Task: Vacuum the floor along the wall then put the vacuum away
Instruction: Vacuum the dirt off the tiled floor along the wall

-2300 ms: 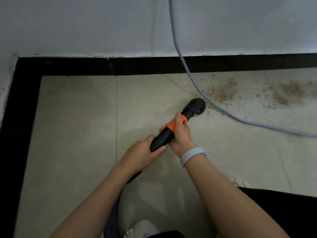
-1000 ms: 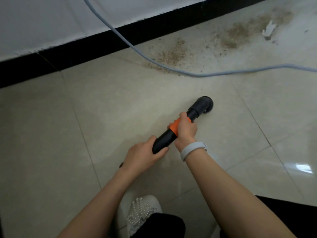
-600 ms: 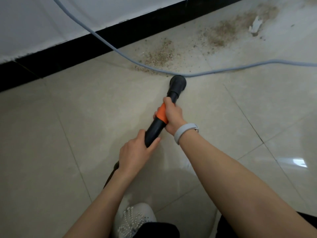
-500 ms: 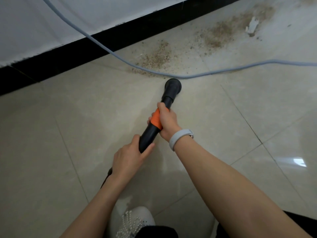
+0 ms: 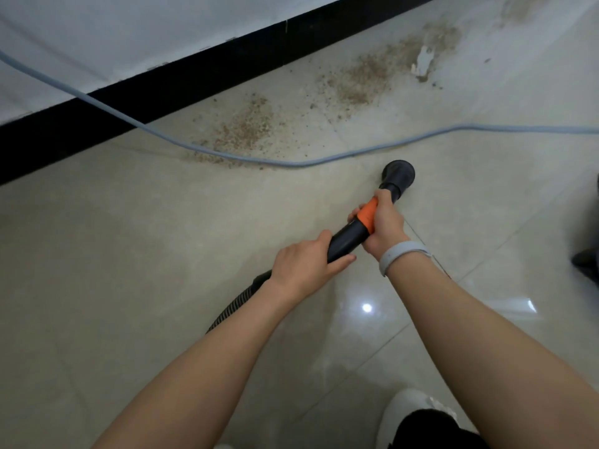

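Both hands wrapped tight, left hand (image 5: 304,265) steadying the vacuum wand (image 5: 348,239), right hand (image 5: 382,226) steering its round brush nozzle (image 5: 398,175) just short of the power cord (image 5: 291,163), grit (image 5: 246,128) beyond.

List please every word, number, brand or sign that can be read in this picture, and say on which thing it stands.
None can be read. The vacuum wand, its orange collar, the round nozzle, the wristband, the grey cable and the wall show no legible text.

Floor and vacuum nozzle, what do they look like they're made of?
Floor: likely glazed ceramic tile, glossy; it shows grout lines and mirrors a light. Vacuum nozzle: probably matte black molded plastic, with an orange collar.
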`<state>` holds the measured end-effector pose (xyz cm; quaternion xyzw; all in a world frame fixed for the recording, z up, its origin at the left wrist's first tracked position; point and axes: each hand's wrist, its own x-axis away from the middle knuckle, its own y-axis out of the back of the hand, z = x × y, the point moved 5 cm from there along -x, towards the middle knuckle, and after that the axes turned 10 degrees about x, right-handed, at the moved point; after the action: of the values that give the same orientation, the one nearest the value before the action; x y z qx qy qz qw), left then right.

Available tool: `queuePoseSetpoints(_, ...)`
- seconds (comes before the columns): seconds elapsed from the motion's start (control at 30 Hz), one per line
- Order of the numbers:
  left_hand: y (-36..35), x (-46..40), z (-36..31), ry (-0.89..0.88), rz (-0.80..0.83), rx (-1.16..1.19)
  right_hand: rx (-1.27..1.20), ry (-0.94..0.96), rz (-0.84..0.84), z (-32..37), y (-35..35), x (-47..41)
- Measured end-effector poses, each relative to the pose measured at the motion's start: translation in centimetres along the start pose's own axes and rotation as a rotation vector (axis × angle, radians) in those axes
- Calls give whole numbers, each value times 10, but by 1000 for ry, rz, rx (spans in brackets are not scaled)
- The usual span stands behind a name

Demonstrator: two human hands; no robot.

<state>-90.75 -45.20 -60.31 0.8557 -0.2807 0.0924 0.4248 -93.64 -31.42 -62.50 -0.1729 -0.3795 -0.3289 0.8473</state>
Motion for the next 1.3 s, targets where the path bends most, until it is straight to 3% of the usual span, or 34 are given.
queuePoseSetpoints(0.17,11,-11,-5,1,-41,-61,-12,-35,77,8,-12,-14)
queuePoseSetpoints(0.4,15,63,63,98,-90,-143,13,-89,191,-73,-43,35)
queuePoseSetpoints(0.63,38,116,122,328,-304,1,207,-107,362,-117,-119,74)
queuePoseSetpoints(1.03,59,173,181,578,-600,228,480,-144,609,-172,-214,125)
queuePoseSetpoints(1.3,49,146,158,481,-444,187,401,-89,504,-149,-182,97)
